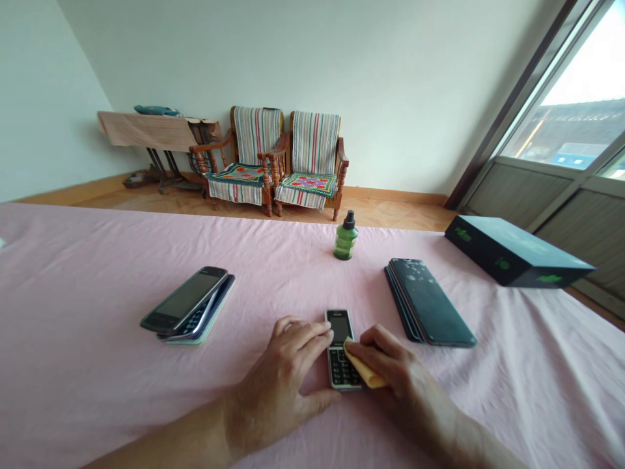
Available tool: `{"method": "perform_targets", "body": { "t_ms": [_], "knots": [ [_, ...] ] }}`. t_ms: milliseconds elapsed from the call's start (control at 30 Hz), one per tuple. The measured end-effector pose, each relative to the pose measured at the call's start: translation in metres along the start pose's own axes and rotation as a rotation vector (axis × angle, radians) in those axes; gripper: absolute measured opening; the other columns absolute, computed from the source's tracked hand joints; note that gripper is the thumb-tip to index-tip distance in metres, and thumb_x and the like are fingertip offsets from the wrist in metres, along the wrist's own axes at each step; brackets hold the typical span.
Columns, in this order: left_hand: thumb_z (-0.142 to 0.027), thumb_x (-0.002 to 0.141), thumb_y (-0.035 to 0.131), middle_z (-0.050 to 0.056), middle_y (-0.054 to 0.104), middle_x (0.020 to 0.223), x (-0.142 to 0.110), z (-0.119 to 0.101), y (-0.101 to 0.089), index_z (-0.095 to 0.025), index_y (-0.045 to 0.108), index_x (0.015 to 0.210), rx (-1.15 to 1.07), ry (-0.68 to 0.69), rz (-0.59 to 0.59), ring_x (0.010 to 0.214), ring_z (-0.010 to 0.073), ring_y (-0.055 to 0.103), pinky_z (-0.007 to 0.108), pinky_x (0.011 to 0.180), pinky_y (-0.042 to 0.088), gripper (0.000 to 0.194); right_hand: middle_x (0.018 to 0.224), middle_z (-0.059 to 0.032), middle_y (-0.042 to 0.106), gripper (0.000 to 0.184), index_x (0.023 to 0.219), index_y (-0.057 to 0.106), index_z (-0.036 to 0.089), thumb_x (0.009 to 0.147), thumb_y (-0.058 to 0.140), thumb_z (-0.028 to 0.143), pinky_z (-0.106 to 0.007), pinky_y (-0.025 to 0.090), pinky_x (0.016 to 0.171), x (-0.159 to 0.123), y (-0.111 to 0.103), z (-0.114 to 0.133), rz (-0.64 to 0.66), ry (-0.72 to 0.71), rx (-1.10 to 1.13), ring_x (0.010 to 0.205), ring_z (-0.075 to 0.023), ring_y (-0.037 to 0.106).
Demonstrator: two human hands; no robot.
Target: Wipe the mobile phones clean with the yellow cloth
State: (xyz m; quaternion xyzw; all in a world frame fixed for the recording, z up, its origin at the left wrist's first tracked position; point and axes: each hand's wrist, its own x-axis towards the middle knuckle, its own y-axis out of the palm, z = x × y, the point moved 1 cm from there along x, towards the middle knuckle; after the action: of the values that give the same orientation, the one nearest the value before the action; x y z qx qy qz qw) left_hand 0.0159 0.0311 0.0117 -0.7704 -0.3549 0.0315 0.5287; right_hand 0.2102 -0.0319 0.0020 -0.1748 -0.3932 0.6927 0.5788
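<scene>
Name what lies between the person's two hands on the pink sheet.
In the head view, the keypad phone lies between the left hand and the right hand; the right hand's yellow cloth covers part of its keypad.

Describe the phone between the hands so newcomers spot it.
On the pink sheet, look between left hand and right hand. The phone there has a screen above its keypad; unlike the stacked phones either side, it touches a yellow cloth.
</scene>
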Motion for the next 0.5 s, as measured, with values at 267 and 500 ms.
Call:
{"method": "perform_targets", "body": {
  "t_ms": [267, 500],
  "knots": [
    [-0.023, 0.068, 0.079, 0.009, 0.061, 0.122, 0.002, -0.003, -0.002, -0.018, 0.057, 0.118, -0.025, 0.004, -0.027, 0.112, 0.0277, 0.054, 0.046, 0.097, 0.041, 0.055, 0.086, -0.0037, 0.052, 0.038, 0.094, 0.064, 0.019, 0.075, 0.041, -0.005, -0.026, 0.044, 0.066, 0.000, -0.002, 0.003, -0.052, -0.032, -0.024, 0.074, -0.0142, 0.053],
    [-0.026, 0.067, 0.080, 0.009, 0.061, 0.121, 0.001, -0.003, -0.003, -0.019, 0.057, 0.118, -0.033, 0.045, -0.031, 0.112, 0.0282, 0.054, 0.047, 0.097, 0.039, 0.057, 0.081, -0.0029, 0.051, 0.034, 0.085, 0.063, 0.017, 0.070, 0.043, -0.006, -0.025, 0.039, 0.060, -0.006, -0.002, 0.012, -0.032, -0.056, -0.080, 0.070, -0.0137, 0.050]
  ]
}}
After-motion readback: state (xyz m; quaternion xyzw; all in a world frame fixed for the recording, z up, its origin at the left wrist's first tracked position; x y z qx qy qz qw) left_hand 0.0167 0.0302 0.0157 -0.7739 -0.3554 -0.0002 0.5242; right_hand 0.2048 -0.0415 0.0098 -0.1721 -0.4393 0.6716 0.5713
